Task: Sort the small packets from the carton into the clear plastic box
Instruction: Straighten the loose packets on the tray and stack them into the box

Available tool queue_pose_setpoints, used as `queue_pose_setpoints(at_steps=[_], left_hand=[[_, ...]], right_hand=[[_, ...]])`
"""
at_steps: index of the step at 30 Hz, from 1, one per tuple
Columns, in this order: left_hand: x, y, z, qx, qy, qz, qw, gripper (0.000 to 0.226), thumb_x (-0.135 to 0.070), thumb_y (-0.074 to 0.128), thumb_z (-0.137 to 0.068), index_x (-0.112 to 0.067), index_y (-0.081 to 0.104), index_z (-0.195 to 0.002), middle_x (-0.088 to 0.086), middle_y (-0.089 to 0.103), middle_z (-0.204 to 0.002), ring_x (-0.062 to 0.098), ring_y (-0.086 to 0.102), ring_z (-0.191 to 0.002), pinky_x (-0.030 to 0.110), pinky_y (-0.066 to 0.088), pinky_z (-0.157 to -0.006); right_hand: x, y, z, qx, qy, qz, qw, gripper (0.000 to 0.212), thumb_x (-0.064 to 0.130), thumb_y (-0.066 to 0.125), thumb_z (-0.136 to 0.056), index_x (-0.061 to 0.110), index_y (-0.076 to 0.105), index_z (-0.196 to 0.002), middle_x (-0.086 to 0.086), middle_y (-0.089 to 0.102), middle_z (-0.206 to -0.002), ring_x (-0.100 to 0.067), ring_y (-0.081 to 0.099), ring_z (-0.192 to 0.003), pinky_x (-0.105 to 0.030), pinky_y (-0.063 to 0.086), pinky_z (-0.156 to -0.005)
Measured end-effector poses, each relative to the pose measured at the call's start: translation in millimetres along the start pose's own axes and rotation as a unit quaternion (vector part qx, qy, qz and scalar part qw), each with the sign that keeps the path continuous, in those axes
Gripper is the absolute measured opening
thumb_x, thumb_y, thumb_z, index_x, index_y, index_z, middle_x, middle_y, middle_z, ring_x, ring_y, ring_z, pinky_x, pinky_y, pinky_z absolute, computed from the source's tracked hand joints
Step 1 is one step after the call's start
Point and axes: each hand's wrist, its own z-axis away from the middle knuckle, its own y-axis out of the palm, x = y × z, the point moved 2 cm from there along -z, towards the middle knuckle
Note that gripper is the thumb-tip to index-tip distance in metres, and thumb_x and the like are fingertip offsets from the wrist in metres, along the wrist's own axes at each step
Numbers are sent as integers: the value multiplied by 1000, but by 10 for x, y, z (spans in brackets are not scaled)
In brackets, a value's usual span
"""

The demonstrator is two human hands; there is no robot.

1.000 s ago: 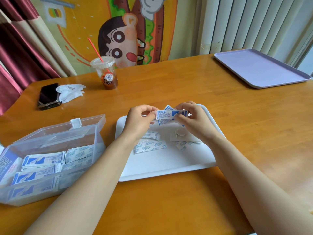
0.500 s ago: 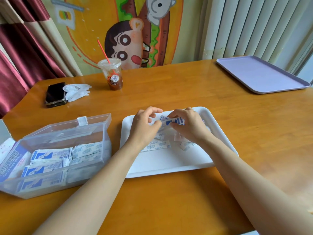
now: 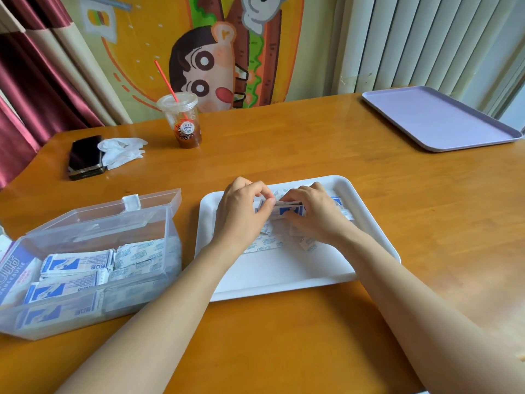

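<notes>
Both hands are over the white tray in the middle of the table. A small stack of blue-and-white packets stands on edge on the tray between them. My left hand pinches its left end and my right hand grips its right end. Several loose packets lie flat on the tray under and around the hands. The clear plastic box sits open at the left, with packets stacked in rows inside. The carton shows at the far left edge.
A black phone and a crumpled white tissue lie at the back left. A plastic cup with a red straw stands behind the tray. A lilac tray rests at the back right corner.
Both hands have lowered the held packets from above the tray down onto it and closed in together. The camera view has shifted slightly.
</notes>
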Motion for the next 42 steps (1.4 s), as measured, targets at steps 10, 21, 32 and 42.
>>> queue_pose_setpoints(at_steps=[10, 21, 32, 42], left_hand=[[23, -49, 52, 78, -92, -34, 992, 21, -32, 57, -87, -26, 61, -106, -5, 49, -88, 16, 49, -79, 27, 34, -70], [8, 16, 21, 107, -90, -20, 990, 15, -16, 54, -90, -22, 65, -99, -9, 47, -62, 15, 46, -69, 27, 30, -62], [-34, -118, 1, 75, -76, -85, 991, 17, -20, 55, -93, -23, 69, -103, 2, 47, -102, 24, 57, -91, 25, 36, -71], [20, -77, 23, 90, -100, -56, 989, 23, -18, 53, -94, -22, 70, -109, 6, 53, -110, 23, 57, -97, 25, 40, -80]], right_hand=[[-59, -73, 11, -16, 51, -2, 999, 20, 15, 60, -83, 21, 71, -98, -3, 61, -98, -19, 54, -88, -30, 41, -69], [-9, -96, 31, -5, 60, -53, 997, 20, 5, 57, -82, 15, 71, -93, 0, 65, -81, -5, 55, -59, -7, 38, -54], [104, -118, 37, 26, 22, -20, 999, 32, 5, 48, -91, 12, 71, -111, -5, 67, -87, -9, 54, -64, -12, 34, -55], [65, -54, 1, 17, 44, -24, 999, 29, 7, 51, -90, 15, 70, -110, -7, 58, -101, -21, 57, -85, -17, 30, -63]])
